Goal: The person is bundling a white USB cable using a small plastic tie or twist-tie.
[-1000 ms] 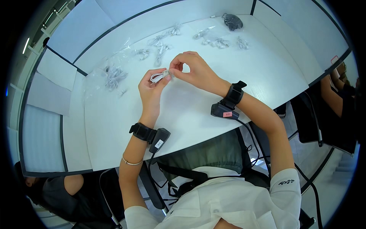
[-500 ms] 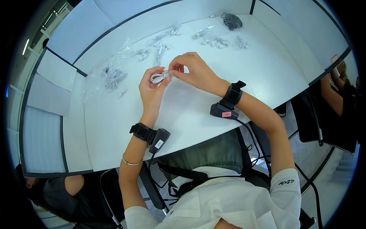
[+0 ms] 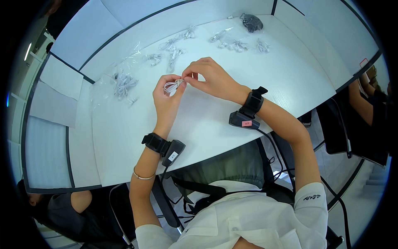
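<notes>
A small coiled white cable (image 3: 171, 86) is held above the white table in the head view. My left hand (image 3: 166, 93) is closed on the coil, its thumb and fingers around the bundle's right part. Right beside it, my right hand (image 3: 209, 79) pinches at the coil's upper right edge, thumb and index finger together; what lies between those fingertips is too small to make out. Both hands nearly touch at the fingertips. Just behind them lies another white cable bundle (image 3: 172, 65).
Clear plastic bags with white cables (image 3: 124, 85) lie on the table (image 3: 207, 120) at the left, and several more bundles (image 3: 238, 46) lie at the back. A dark mesh bundle (image 3: 252, 23) sits by the rear partition (image 3: 166, 25). People sit at both sides.
The left hand has shifted slightly to the right with the coil. My right hand has barely moved. A dark figure has appeared at the upper left, behind the partition.
</notes>
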The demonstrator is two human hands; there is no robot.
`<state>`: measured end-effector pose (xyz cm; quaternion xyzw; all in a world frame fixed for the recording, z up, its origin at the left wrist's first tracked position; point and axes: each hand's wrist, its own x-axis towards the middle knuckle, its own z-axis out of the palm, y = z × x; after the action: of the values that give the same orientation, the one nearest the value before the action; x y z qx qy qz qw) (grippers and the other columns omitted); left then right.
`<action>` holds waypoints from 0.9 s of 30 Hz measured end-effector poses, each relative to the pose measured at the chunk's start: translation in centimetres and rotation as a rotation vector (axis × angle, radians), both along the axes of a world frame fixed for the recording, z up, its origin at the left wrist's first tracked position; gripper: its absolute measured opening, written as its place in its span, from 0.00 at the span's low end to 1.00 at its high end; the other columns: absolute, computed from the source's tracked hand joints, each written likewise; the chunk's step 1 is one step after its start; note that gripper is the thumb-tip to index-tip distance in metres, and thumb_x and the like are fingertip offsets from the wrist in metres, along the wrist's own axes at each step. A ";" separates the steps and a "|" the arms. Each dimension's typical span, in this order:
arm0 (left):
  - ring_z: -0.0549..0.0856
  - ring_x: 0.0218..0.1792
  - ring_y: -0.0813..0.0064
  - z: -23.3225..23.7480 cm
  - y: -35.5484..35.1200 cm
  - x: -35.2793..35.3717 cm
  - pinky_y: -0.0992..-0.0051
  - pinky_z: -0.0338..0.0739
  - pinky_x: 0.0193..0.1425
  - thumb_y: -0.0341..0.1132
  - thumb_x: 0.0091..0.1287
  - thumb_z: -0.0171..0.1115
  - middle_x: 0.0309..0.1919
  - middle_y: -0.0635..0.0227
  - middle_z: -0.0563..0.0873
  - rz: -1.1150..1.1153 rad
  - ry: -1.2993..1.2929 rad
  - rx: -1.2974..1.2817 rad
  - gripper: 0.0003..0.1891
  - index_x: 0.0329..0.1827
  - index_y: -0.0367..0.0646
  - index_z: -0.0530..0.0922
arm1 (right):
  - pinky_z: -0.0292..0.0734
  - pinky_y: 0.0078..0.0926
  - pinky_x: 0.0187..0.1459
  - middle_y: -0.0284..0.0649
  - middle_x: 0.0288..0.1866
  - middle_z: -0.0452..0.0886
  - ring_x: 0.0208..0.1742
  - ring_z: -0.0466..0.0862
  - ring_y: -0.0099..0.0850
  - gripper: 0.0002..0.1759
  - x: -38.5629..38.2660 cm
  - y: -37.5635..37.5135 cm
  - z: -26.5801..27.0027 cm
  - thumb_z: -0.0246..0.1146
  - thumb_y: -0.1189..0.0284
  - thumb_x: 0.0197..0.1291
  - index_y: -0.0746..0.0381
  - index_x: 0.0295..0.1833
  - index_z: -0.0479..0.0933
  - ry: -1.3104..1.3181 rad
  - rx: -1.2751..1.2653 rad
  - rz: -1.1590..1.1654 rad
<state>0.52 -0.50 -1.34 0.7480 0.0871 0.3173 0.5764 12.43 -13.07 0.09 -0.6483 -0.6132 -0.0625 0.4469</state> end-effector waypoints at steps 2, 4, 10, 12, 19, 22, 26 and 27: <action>0.78 0.39 0.85 -0.1 0.1 0.0 0.84 0.72 0.45 0.27 0.60 0.65 0.36 0.71 0.80 -0.001 0.003 0.003 0.09 0.41 0.38 0.76 | 0.63 0.28 0.55 0.30 0.31 0.79 0.33 0.77 0.24 0.04 0.0 0.0 0.0 0.60 0.71 0.59 0.59 0.37 0.78 0.000 -0.011 0.009; 0.78 0.39 0.85 -0.1 0.1 0.0 0.84 0.72 0.45 0.27 0.59 0.65 0.36 0.71 0.80 -0.003 0.005 0.001 0.09 0.41 0.38 0.75 | 0.63 0.28 0.55 0.30 0.30 0.79 0.32 0.77 0.24 0.04 0.1 0.0 -0.1 0.60 0.71 0.59 0.59 0.38 0.78 -0.005 -0.016 0.014; 0.78 0.38 0.84 0.0 -0.3 0.2 0.83 0.72 0.44 0.26 0.58 0.66 0.35 0.71 0.79 -0.005 -0.038 -0.010 0.10 0.40 0.38 0.75 | 0.63 0.29 0.55 0.30 0.27 0.78 0.29 0.76 0.25 0.05 -0.1 -0.2 0.4 0.61 0.68 0.58 0.57 0.37 0.77 0.001 -0.023 -0.003; 0.78 0.38 0.84 0.3 -0.6 0.1 0.83 0.72 0.45 0.25 0.58 0.66 0.35 0.71 0.79 -0.001 -0.062 -0.008 0.10 0.40 0.38 0.74 | 0.64 0.31 0.54 0.31 0.26 0.79 0.27 0.77 0.26 0.07 -0.1 -0.2 0.5 0.61 0.67 0.57 0.58 0.36 0.76 -0.023 -0.029 -0.030; 0.78 0.39 0.83 -0.2 0.2 0.0 0.81 0.73 0.46 0.24 0.57 0.66 0.38 0.70 0.80 -0.050 -0.017 -0.115 0.11 0.41 0.37 0.75 | 0.63 0.31 0.55 0.31 0.25 0.77 0.27 0.76 0.26 0.07 0.1 -0.1 0.2 0.60 0.66 0.57 0.58 0.37 0.76 -0.018 -0.032 -0.008; 0.79 0.40 0.82 0.1 0.1 -0.2 0.80 0.73 0.48 0.26 0.58 0.65 0.40 0.68 0.81 -0.065 -0.002 -0.185 0.11 0.43 0.37 0.76 | 0.63 0.30 0.54 0.30 0.25 0.77 0.27 0.76 0.26 0.07 0.1 -0.1 0.3 0.60 0.67 0.57 0.58 0.37 0.77 0.014 -0.004 0.015; 0.78 0.43 0.81 0.7 -0.1 -0.3 0.79 0.72 0.51 0.28 0.59 0.64 0.41 0.68 0.81 -0.087 -0.010 -0.246 0.12 0.45 0.36 0.77 | 0.63 0.28 0.51 0.29 0.28 0.77 0.29 0.75 0.25 0.05 0.5 -0.3 0.6 0.61 0.69 0.57 0.57 0.37 0.77 0.025 0.021 0.018; 0.78 0.44 0.80 0.7 -0.2 -0.3 0.79 0.71 0.52 0.29 0.60 0.64 0.41 0.68 0.81 -0.092 -0.014 -0.258 0.12 0.45 0.36 0.77 | 0.63 0.28 0.51 0.29 0.29 0.77 0.30 0.75 0.24 0.04 0.6 -0.3 0.7 0.61 0.69 0.57 0.57 0.37 0.77 0.027 0.024 0.017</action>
<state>0.25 -0.65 -0.60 0.6687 0.0886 0.2820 0.6822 13.04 -13.38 0.76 -0.6383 -0.6118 -0.0572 0.4637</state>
